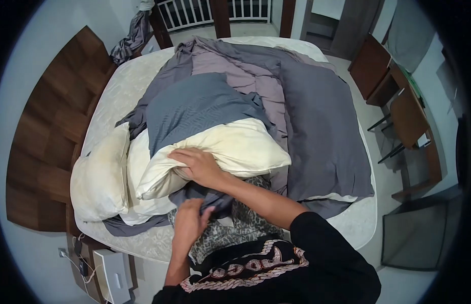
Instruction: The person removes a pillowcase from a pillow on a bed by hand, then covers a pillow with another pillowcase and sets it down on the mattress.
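A cream pillow (240, 147) lies across the middle of the bed, its upper part covered by a blue-grey patterned pillowcase (192, 104). My right hand (197, 164) grips the pillow's near edge, which is folded and creased under the fingers. Just below it, my left hand (190, 220) is held with the thumb apart from bent fingers, beside dark grey cloth; nothing shows between them. Another cream pillow (99, 175) is at the left of the bed, with white bedding partly beneath it.
A long grey-covered pillow (321, 126) lies on the right over a rumpled grey and mauve cover (235, 68). Around them is the patterned mattress (116, 93). A wooden headboard (55, 131) stands left, a white drawer (112, 276) lower left, a brown chair (407, 119) right.
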{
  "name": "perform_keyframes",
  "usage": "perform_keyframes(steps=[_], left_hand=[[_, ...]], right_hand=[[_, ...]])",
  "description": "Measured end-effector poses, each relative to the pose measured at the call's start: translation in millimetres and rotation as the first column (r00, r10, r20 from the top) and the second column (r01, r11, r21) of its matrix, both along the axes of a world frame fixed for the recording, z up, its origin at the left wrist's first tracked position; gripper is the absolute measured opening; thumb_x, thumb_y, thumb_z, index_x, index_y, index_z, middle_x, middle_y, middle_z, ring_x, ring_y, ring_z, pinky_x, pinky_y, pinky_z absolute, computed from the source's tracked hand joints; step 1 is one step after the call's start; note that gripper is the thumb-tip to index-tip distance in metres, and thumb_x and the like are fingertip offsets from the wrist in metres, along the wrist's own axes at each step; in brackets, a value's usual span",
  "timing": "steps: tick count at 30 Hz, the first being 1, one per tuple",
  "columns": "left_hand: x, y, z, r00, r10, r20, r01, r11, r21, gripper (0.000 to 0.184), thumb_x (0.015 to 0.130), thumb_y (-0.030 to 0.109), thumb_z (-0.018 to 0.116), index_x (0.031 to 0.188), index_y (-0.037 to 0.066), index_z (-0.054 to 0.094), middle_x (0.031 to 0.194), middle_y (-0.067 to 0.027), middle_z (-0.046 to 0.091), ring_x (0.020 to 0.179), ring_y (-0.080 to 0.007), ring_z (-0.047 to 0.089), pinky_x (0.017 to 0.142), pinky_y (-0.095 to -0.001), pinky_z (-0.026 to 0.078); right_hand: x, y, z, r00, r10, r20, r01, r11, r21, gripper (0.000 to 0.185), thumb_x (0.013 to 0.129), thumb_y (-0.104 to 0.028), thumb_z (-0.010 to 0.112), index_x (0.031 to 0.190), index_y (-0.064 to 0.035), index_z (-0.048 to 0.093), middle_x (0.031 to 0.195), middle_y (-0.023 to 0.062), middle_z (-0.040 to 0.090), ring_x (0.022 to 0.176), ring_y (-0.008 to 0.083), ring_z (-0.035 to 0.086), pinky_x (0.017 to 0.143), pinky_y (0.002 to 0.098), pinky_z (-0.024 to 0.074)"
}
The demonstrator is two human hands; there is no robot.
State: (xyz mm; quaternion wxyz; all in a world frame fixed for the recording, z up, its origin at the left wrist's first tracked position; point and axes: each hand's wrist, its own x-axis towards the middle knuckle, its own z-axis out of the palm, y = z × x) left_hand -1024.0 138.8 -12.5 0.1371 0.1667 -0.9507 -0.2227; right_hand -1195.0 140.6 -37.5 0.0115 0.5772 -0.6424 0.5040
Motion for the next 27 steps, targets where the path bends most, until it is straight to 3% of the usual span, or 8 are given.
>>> perform_keyframes(steps=[2, 6, 9, 14, 18, 21, 23, 27], left_hand=[[4, -4, 7, 0.985, 0.060, 0.163, -0.081, 0.989, 0.124, 0.032, 0.081, 0.020, 0.072, 0.104, 0.000, 0.063, 0.101, -0.0205, 0.062, 0.100, -0.0370, 0.058, 0.087, -0.0416, 0.045], [-10, -4, 0, 0.976, 0.161, -0.149, -0.158, 0.987, 0.033, 0.032, 0.082, 0.008, 0.066, 0.112, 0.001, 0.056, 0.127, -0.0198, 0.051, 0.120, -0.0373, 0.047, 0.103, -0.0432, 0.034], [-40, -31, -47, 0.925, 0.013, -0.379, -0.001, 0.999, 0.032, 0.052, 0.076, 0.011, 0.069, 0.124, 0.006, 0.048, 0.139, -0.0218, 0.043, 0.126, -0.0398, 0.042, 0.106, -0.0492, 0.028], [-68, -21, -60, 0.988, -0.145, -0.045, 0.135, 0.976, -0.174, 0.095, 0.069, 0.035, 0.079, 0.147, 0.011, 0.030, 0.157, -0.0210, 0.016, 0.145, -0.0389, 0.015, 0.111, -0.0618, 0.009], [-78, 14, -55, 0.944, -0.245, 0.220, 0.303, 0.910, -0.285, 0.105, 0.062, 0.043, 0.082, 0.150, 0.019, 0.029, 0.158, -0.0207, 0.011, 0.146, -0.0402, 0.009, 0.111, -0.0639, 0.007], [-99, 9, -71, 0.947, -0.249, 0.205, 0.316, 0.843, -0.436, 0.091, 0.069, 0.023, 0.077, 0.148, 0.023, 0.033, 0.158, -0.0129, 0.017, 0.147, -0.0330, 0.013, 0.112, -0.0634, 0.006], [-124, -15, -70, 0.984, -0.170, 0.055, 0.175, 0.859, -0.481, 0.088, 0.067, -0.003, 0.063, 0.147, 0.022, 0.037, 0.156, -0.0076, 0.027, 0.145, -0.0268, 0.022, 0.113, -0.0623, 0.003], [-140, -61, 13, 0.966, 0.059, -0.251, -0.146, 0.928, -0.342, 0.092, 0.058, -0.011, 0.055, 0.144, 0.017, 0.039, 0.151, -0.0079, 0.036, 0.143, -0.0297, 0.026, 0.116, -0.0542, 0.005]], right_hand=[[1, -8, -1, 1.000, 0.019, 0.014, -0.020, 0.999, 0.040, 0.041, 0.080, -0.008, 0.063, 0.121, -0.0101, 0.062, 0.119, 0.0102, 0.064, 0.109, 0.0309, 0.060, 0.088, 0.0384, 0.0508], [1, -14, -31, 0.995, 0.069, 0.078, -0.081, 0.981, 0.174, 0.037, 0.079, -0.011, 0.062, 0.116, -0.0036, 0.063, 0.113, 0.0168, 0.066, 0.102, 0.0330, 0.063, 0.085, 0.0391, 0.0503], [-15, 5, -48, 0.639, 0.344, 0.688, -0.539, 0.838, 0.082, 0.033, 0.082, -0.002, 0.055, 0.115, 0.0013, 0.062, 0.097, 0.0123, 0.069, 0.093, 0.0185, 0.063, 0.080, 0.0326, 0.0487], [-50, 106, -32, 0.536, 0.026, 0.844, 0.081, 0.993, -0.082, 0.022, 0.094, -0.008, 0.053, 0.113, -0.0002, 0.062, 0.103, 0.0082, 0.065, 0.091, 0.0148, 0.064, 0.077, 0.0295, 0.0550], [-109, 179, -67, 0.283, -0.261, 0.923, 0.741, 0.670, -0.038, 0.019, 0.092, -0.006, 0.055, 0.106, 0.0044, 0.062, 0.090, 0.0068, 0.064, 0.077, 0.0147, 0.063, 0.073, 0.0279, 0.0529], [-141, 191, -156, 0.004, -0.261, 0.965, 0.676, 0.712, 0.190, 0.020, 0.090, -0.006, 0.056, 0.106, 0.0043, 0.063, 0.092, 0.0074, 0.065, 0.077, 0.0155, 0.063, 0.071, 0.0280, 0.0523], [-157, 177, -198, 0.257, -0.563, 0.785, 0.538, 0.758, 0.368, 0.028, 0.089, -0.008, 0.060, 0.114, 0.0045, 0.059, 0.091, 0.0093, 0.066, 0.076, 0.0180, 0.064, 0.068, 0.0283, 0.0522], [-115, 143, -124, -0.040, -0.288, 0.957, 0.350, 0.893, 0.283, 0.060, 0.081, -0.045, 0.074, 0.116, 0.0015, 0.059, 0.098, 0.0063, 0.062, 0.076, 0.0152, 0.061, 0.064, 0.0277, 0.0544]])
